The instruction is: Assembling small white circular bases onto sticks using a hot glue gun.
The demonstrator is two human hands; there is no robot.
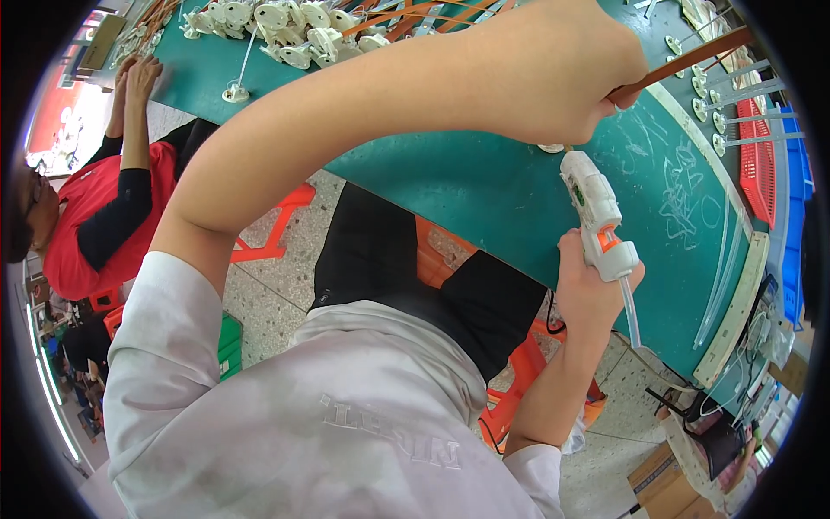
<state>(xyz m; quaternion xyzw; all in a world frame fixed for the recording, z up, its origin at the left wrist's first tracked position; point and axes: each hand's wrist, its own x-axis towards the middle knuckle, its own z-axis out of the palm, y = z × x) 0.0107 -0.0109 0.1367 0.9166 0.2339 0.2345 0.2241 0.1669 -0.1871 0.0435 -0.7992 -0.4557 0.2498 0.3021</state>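
The left hand (584,73) pinches a brown strip (692,60) over the green table (475,186); the right hand (588,281) is wrapped around a white glue gun (593,195), its nozzle near a white disc (551,149) partly hidden by the left hand.

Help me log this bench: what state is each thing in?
Left grip: closed around strip
Strip: held, partly hidden
Right grip: closed around glue gun
Glue gun: held, nozzle pointing away from wearer; on or off unclear
Glue stick: protruding from gun's rear
White discs: many heaped on table
Table: streaked with pale marks
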